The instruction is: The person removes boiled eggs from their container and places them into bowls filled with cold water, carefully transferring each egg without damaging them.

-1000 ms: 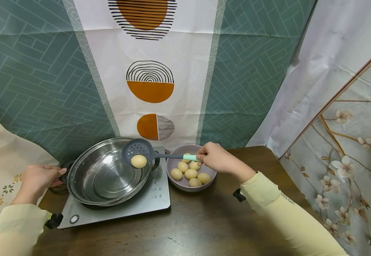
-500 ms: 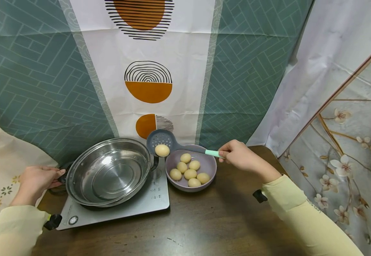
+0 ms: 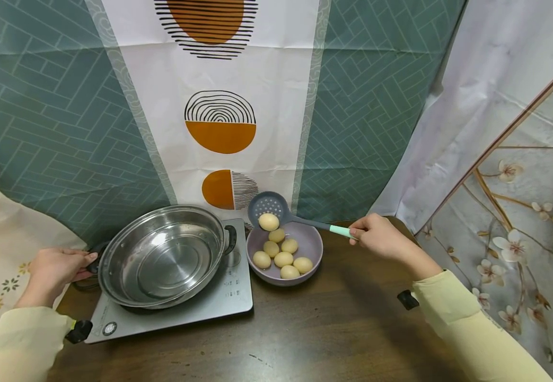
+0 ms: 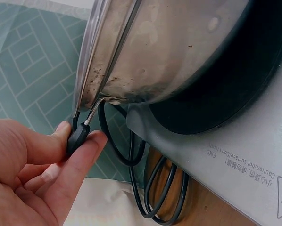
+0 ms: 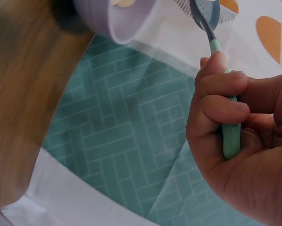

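Observation:
My left hand [image 3: 59, 270] pinches the black side handle [image 4: 78, 137] of a wide steel pan [image 3: 171, 265] between thumb and fingers. With its fingers curled round the mint-green grip, my right hand [image 3: 383, 239] holds a grey skimmer [image 3: 268, 204]. One pale yellow, egg-shaped piece [image 3: 269, 222], like a small peeled potato, lies in the skimmer's perforated head. That head is over the back left rim of a mauve bowl [image 3: 315, 241], where several similar pieces [image 3: 283, 259] lie. In the right wrist view the green grip [image 5: 231, 139] runs through my hand [image 5: 244, 136].
The pan stands on a silver induction cooker [image 3: 209, 310], its other handle [image 3: 230, 240] pointing right. A black cord [image 4: 153, 207] lies coiled beside the cooker. Brown wooden table [image 3: 314, 334] extends in front and right; a patterned cloth [image 3: 352, 132] hangs behind.
My right hand has carried the skimmer and the yellow piece rightward, from over the pan to over the bowl's left rim. The left hand keeps its hold on the pan handle.

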The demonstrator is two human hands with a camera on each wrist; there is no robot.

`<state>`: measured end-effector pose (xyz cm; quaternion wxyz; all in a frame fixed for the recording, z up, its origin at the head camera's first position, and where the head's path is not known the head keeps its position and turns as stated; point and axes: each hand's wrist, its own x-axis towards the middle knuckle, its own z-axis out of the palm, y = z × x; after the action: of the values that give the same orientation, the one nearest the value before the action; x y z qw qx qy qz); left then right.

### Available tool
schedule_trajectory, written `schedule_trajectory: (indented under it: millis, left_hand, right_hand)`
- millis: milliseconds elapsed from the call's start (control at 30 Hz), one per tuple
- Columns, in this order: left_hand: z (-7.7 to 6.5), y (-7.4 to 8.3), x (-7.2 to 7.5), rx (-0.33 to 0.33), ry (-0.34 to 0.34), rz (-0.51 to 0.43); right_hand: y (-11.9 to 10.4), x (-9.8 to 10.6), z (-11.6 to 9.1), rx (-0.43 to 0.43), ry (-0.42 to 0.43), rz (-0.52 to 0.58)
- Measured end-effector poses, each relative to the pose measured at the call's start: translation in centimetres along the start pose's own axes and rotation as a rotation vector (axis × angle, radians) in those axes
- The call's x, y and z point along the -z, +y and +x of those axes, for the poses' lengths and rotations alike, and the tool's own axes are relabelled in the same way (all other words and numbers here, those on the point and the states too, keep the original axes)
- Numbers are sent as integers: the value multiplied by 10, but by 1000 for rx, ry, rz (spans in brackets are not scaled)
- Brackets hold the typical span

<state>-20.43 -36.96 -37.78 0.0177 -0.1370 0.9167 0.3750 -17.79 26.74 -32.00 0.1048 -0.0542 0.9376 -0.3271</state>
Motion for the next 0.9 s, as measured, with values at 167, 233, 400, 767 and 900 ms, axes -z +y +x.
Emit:
schedule_trajectory:
  millis: [167,233,400,767,900]
  left_hand:
    - [1,0,0,3,6,6]
    - [1,0,-1,6,4,-1]
    - [1,1,-1,4,-1,-5]
    - [1,1,-1,-6,3,-33]
    - [0,1,-1,-5,-1,-31]
  right_hand:
    - [13,-2,-2,-44,22,-45]
    - [18,-3,-3,-50,30,-59]
    - [28,-4,-4,-52,53,-85]
    - [41,-12,-4,-41,107,-164]
    - [43,-16,-5,-41,108,-190]
